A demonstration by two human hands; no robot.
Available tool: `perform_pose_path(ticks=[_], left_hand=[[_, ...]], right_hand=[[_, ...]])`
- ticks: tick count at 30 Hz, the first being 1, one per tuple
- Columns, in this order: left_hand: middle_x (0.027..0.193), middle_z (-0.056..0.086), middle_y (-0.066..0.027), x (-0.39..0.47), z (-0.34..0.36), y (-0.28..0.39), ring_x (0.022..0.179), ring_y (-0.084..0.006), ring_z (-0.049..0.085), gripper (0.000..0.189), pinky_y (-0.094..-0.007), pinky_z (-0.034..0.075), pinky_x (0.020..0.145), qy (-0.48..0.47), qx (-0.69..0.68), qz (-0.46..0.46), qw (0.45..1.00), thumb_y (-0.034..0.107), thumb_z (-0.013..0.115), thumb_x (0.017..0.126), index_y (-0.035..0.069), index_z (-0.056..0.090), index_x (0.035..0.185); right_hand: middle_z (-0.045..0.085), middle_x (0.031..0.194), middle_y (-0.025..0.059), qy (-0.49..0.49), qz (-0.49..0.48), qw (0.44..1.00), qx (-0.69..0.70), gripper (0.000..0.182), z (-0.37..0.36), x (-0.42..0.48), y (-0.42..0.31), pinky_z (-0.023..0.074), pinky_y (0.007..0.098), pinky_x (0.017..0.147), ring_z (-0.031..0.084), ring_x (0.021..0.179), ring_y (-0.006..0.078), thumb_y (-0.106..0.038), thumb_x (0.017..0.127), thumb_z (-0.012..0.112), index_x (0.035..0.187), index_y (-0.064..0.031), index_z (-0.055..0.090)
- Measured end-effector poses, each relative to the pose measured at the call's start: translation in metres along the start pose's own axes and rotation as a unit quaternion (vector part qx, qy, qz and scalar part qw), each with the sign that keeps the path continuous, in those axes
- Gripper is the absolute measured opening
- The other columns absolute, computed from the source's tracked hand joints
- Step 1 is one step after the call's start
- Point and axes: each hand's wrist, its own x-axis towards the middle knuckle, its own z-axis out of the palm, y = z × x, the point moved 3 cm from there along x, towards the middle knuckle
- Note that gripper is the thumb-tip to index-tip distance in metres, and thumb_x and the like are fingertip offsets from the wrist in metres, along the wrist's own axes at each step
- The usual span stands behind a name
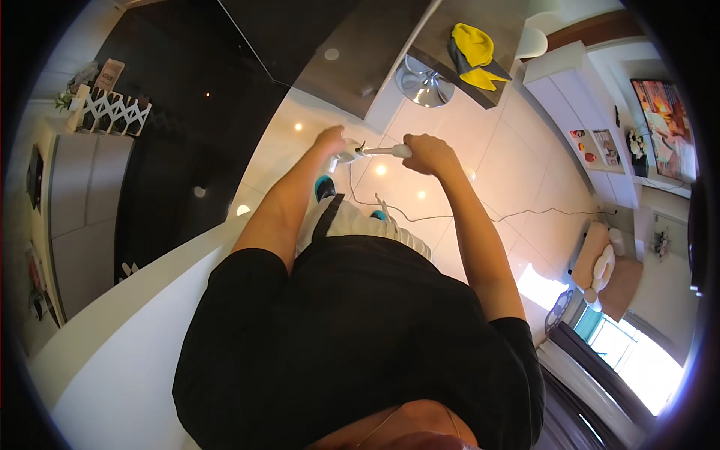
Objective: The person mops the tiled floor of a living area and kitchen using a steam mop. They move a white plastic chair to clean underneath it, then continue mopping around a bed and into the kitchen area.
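My right hand (430, 154) is closed around the white end grip (401, 151) of a slim handle tube. That tube joins the white body of a corded upright floor appliance (350, 151), whose exact kind I cannot tell. At the body's left side, my left hand (331, 140) grips it, with the fingertips partly hidden. The appliance stands in front of my feet, and its lower part is mostly out of sight. A thin grey cord (413, 219) trails from it over the pale tiled floor (506, 163) towards the right wall.
A yellow and grey cloth (472, 48) lies on a brown tabletop (430, 34), above a chrome stool base (426, 84). Glossy black surface (185, 152) spans the left. A curved white ledge (140, 275) runs close beside me. White cabinets (568, 101) line the right.
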Motion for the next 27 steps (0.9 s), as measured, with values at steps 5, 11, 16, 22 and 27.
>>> perform_pose_path(ticks=[5,11,16,22,27], left_hand=[[0.104,0.06,-0.0264,0.002,0.072,-0.046,0.097,-0.0362,0.06,0.037,-0.0399,0.048,0.083,-0.153,-0.072,-0.075,0.983,0.01,0.054,0.072,-0.004,0.057,0.106],[0.121,0.051,-0.0245,0.008,0.148,-0.106,0.11,-0.039,0.052,0.045,-0.0427,0.044,0.092,-0.148,-0.095,-0.223,0.959,0.017,0.05,0.078,-0.003,0.045,0.118],[0.13,0.039,-0.0289,0.051,0.171,-0.167,0.111,-0.0419,0.05,0.055,-0.0452,0.043,0.092,0.013,-0.153,-0.216,0.964,0.026,0.051,0.084,-0.002,0.033,0.129],[0.139,0.031,-0.0248,0.097,0.191,-0.203,0.12,-0.039,0.043,0.061,-0.0435,0.042,0.096,0.014,-0.085,-0.152,0.985,0.013,0.05,0.081,0.0,0.026,0.136],[0.143,0.033,-0.0123,0.11,0.197,-0.199,0.126,-0.0401,0.036,0.06,-0.0439,0.038,0.101,-0.003,-0.105,-0.078,0.991,0.011,0.049,0.079,0.004,0.031,0.136]], right_hand=[[0.064,0.084,0.0157,-0.004,0.008,1.0,-0.003,0.025,-0.006,0.0,-0.027,0.0507,0.0445,0.068,0.063,0.08,0.0331,-0.018,0.073,0.058,0.096,-0.0083,0.058],[0.063,0.078,0.0161,-0.024,0.048,0.998,0.025,0.026,-0.004,0.001,-0.034,0.0489,0.0459,0.064,0.062,0.072,0.036,-0.021,0.074,0.062,0.094,-0.0068,0.053],[0.064,0.084,0.0141,-0.05,0.115,0.992,0.018,0.032,-0.014,-0.001,-0.045,0.0504,0.0436,0.064,0.063,0.072,0.0345,-0.021,0.074,0.066,0.102,-0.009,0.054],[0.065,0.086,0.0115,-0.046,0.136,0.99,0.011,0.039,-0.016,0.013,-0.049,0.0517,0.0416,0.062,0.064,0.07,0.033,-0.021,0.074,0.068,0.109,-0.0112,0.055],[0.065,0.083,0.0106,-0.042,0.13,0.99,0.014,0.039,-0.017,0.015,-0.046,0.0519,0.0412,0.06,0.064,0.067,0.0329,-0.02,0.073,0.068,0.108,-0.0111,0.056]])
